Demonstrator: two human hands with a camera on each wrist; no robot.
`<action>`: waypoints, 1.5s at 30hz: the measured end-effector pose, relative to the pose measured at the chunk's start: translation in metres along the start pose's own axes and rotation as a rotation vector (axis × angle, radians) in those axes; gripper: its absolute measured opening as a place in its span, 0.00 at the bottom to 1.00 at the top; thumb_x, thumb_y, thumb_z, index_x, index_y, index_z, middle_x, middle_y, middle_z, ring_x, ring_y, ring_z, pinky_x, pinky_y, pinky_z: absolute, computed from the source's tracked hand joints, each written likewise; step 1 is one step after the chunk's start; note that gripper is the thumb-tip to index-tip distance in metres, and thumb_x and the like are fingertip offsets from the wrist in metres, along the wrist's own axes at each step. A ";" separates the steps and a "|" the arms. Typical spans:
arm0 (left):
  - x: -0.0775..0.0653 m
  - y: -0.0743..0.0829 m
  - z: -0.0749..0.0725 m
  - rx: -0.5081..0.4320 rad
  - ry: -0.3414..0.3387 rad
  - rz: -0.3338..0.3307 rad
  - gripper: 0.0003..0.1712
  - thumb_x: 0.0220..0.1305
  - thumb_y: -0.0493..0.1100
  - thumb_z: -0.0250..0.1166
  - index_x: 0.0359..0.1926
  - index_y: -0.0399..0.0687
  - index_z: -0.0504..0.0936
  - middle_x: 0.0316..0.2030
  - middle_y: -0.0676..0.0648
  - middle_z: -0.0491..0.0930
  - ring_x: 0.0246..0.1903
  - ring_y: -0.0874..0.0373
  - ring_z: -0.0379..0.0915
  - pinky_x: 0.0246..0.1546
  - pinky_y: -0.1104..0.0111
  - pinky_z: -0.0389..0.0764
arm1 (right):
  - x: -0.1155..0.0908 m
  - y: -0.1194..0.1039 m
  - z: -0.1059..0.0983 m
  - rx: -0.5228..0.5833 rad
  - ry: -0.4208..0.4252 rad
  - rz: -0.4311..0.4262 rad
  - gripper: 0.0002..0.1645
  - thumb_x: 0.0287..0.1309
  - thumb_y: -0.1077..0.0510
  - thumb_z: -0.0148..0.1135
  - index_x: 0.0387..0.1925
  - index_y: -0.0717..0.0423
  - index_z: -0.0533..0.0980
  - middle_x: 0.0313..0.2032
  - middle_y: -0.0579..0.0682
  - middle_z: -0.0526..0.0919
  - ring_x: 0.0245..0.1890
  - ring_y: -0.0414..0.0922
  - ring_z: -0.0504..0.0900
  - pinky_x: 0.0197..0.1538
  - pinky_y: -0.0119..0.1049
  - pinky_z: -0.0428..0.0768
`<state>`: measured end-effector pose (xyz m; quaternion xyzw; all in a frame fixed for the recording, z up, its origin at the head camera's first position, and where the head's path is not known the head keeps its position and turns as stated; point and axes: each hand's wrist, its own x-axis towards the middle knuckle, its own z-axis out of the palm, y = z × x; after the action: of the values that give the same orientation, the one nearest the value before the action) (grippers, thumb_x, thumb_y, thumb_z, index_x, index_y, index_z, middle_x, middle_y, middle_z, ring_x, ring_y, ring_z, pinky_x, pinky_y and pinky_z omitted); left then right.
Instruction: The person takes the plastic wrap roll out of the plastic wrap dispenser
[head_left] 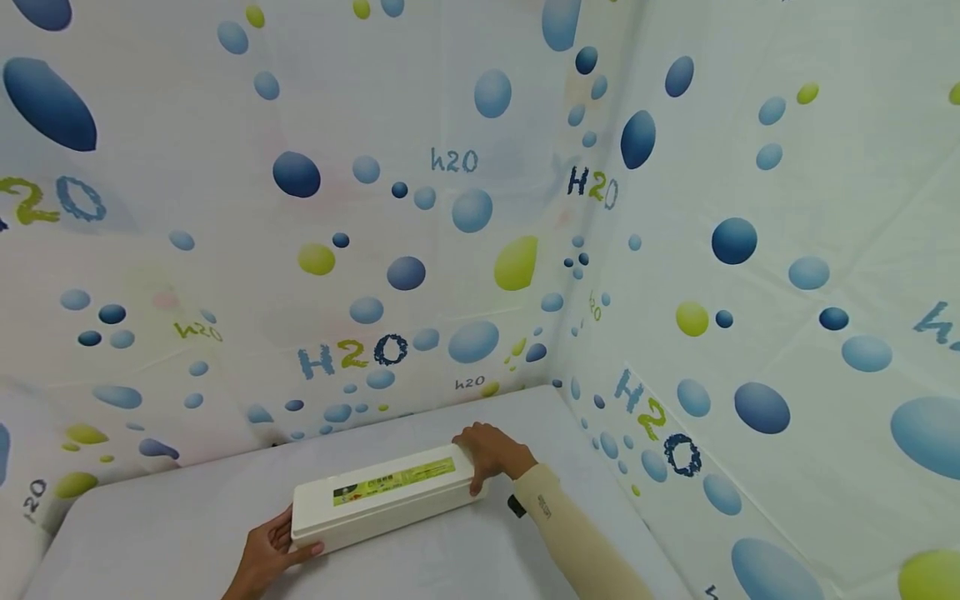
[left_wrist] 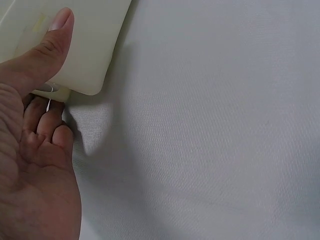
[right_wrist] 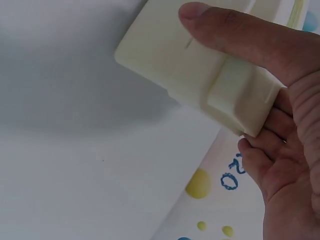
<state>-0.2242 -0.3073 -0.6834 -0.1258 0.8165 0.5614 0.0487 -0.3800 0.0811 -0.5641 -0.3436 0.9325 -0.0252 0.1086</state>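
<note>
A long cream plastic box [head_left: 405,504] with a green printed label [head_left: 393,481] on its lid lies at a slant over the white table. My left hand [head_left: 264,550] grips its left end. In the left wrist view, the thumb lies along the side of the box [left_wrist: 95,45] and the fingers curl at its end. At the other end my right hand [head_left: 491,454] holds the box from above. The right wrist view shows that thumb across one face of the box [right_wrist: 165,55], with the fingers around the far edge. What the box contains is hidden.
The white-covered table [head_left: 510,417] meets two walls hung with white sheeting [head_left: 420,108] printed with blue and green drops and "H2O". A small black object [head_left: 517,506] shows beside the right sleeve [head_left: 573,533]; its kind cannot be made out.
</note>
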 end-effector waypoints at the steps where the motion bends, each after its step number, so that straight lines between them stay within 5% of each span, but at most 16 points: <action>1: 0.000 0.000 0.001 -0.003 0.002 -0.003 0.60 0.64 0.43 0.82 0.81 0.20 0.54 0.79 0.24 0.60 0.77 0.31 0.66 0.65 0.70 0.86 | 0.000 0.000 0.000 0.002 -0.001 -0.004 0.54 0.34 0.46 0.97 0.67 0.48 0.83 0.54 0.43 0.88 0.49 0.39 0.78 0.60 0.35 0.83; 11: -0.001 0.001 0.001 0.029 0.001 0.016 0.61 0.62 0.44 0.83 0.81 0.21 0.55 0.79 0.25 0.62 0.77 0.34 0.68 0.59 0.85 0.82 | 0.003 0.006 0.002 0.044 0.018 -0.028 0.49 0.34 0.48 0.97 0.64 0.46 0.86 0.49 0.41 0.88 0.45 0.37 0.75 0.53 0.31 0.79; 31: -0.002 0.001 0.001 0.032 -0.001 0.020 0.62 0.63 0.45 0.83 0.82 0.21 0.53 0.79 0.25 0.60 0.78 0.31 0.65 0.68 0.66 0.84 | 0.005 0.014 0.008 0.089 0.058 -0.026 0.50 0.31 0.49 0.97 0.63 0.43 0.86 0.47 0.39 0.87 0.43 0.37 0.72 0.50 0.30 0.76; 33: -0.001 0.000 0.001 0.020 -0.005 0.015 0.62 0.63 0.44 0.83 0.82 0.23 0.53 0.80 0.27 0.60 0.76 0.42 0.72 0.67 0.71 0.84 | 0.004 0.014 0.006 0.097 0.061 -0.025 0.50 0.32 0.49 0.97 0.64 0.43 0.86 0.47 0.40 0.88 0.43 0.37 0.72 0.50 0.31 0.75; 38: -0.001 -0.001 0.001 0.002 -0.011 0.015 0.62 0.63 0.43 0.83 0.83 0.24 0.53 0.80 0.28 0.60 0.73 0.54 0.73 0.59 0.86 0.81 | -0.001 0.012 0.000 0.117 0.065 -0.028 0.50 0.33 0.51 0.96 0.64 0.45 0.86 0.48 0.43 0.88 0.44 0.38 0.72 0.51 0.32 0.75; 45: -0.003 0.000 -0.002 -0.019 -0.037 0.022 0.61 0.64 0.43 0.82 0.83 0.25 0.52 0.80 0.28 0.59 0.70 0.59 0.73 0.55 0.90 0.78 | -0.002 0.015 -0.001 0.115 0.082 -0.022 0.50 0.34 0.49 0.96 0.65 0.46 0.85 0.49 0.43 0.89 0.44 0.38 0.73 0.52 0.33 0.75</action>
<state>-0.2207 -0.3084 -0.6822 -0.1069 0.8114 0.5719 0.0566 -0.3877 0.0936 -0.5647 -0.3459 0.9292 -0.0941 0.0898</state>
